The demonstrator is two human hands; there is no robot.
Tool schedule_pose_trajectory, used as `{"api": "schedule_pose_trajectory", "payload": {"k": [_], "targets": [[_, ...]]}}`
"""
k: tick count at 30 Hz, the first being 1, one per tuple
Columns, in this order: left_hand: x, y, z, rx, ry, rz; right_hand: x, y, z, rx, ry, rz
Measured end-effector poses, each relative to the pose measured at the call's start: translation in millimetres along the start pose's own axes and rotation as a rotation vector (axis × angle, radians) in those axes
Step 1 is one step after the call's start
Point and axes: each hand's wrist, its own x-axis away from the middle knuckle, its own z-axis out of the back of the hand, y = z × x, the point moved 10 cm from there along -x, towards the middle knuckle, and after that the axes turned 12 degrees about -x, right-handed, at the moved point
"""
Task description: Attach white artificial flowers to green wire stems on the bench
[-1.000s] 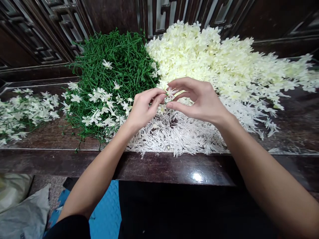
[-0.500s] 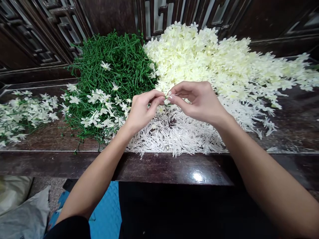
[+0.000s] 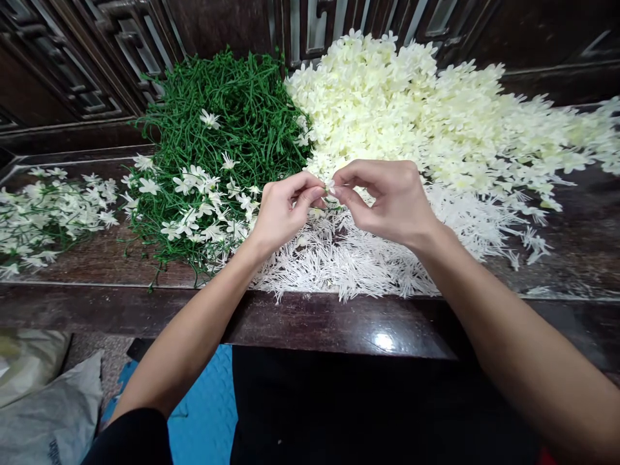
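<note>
Pinching a small white-and-green artificial flower (image 3: 330, 186) between nearly closed fingertips (image 3: 316, 193), left hand (image 3: 283, 208) and right hand (image 3: 396, 199) share it, presumably for precision.

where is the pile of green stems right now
In the head view, the green stem pile lies left of centre, between the cream petal pile on its right and the white flower cluster on its left, beyond the left hand.

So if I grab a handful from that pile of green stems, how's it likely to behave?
The green stems look thin and curved, so probably light and bendy. They lie crisscrossed in a heap, so a handful would likely drag neighbours along. White flowers on its front might shift too.
</note>
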Motion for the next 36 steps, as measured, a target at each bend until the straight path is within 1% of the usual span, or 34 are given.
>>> {"api": "schedule_pose_trajectory", "payload": {"k": [4,9,14,17,20,23,26,29,31,34,35,36], "targets": [[0.0,-1.5,-0.3,0.009,-0.018,0.006,0.6,-2.9,-3.2,-0.001,-0.016,0.016],[0.5,1.8,2.6,-0.043,0.006,-0.033,1.3,-2.3,-5.0,0.014,0.007,-0.02],[1.2,5.7,3.9,-0.105,0.026,-0.089,2.0,-4.4,-7.0,0.046,0.038,0.031],[0.4,6.1,1.9,-0.107,0.021,-0.102,0.8,0.6,-4.9,0.033,0.05,-0.011],[-2.1,0.7,0.0,-0.017,0.011,-0.039,-1.7,1.1,3.6,-0.105,0.074,-0.03],[-4.7,-4.4,-1.0,0.08,0.004,0.016,-4.7,0.1,8.8,-0.255,0.03,-0.033],[-6.8,-6.5,0.6,0.183,0.006,0.013,-6.2,-0.9,13.7,-0.336,-0.005,-0.007],[-8.0,-4.5,1.1,0.272,-0.018,-0.032,-6.4,-6.8,18.9,-0.42,0.001,0.083],[-8.2,-1.7,0.3,0.311,-0.042,-0.056,-6.0,-13.2,18.4,-0.379,0.001,0.148],[-7.8,0.9,-2.8,0.329,-0.078,-0.052,-4.2,-28.1,9.9,-0.158,-0.022,0.256],[-7.5,1.1,-4.1,0.325,-0.088,-0.042,-3.4,-32.2,6.9,-0.095,-0.024,0.282],[-7.2,1.0,-5.3,0.319,-0.095,-0.032,-3.4,-33.4,5.2,-0.05,-0.014,0.279]]}}
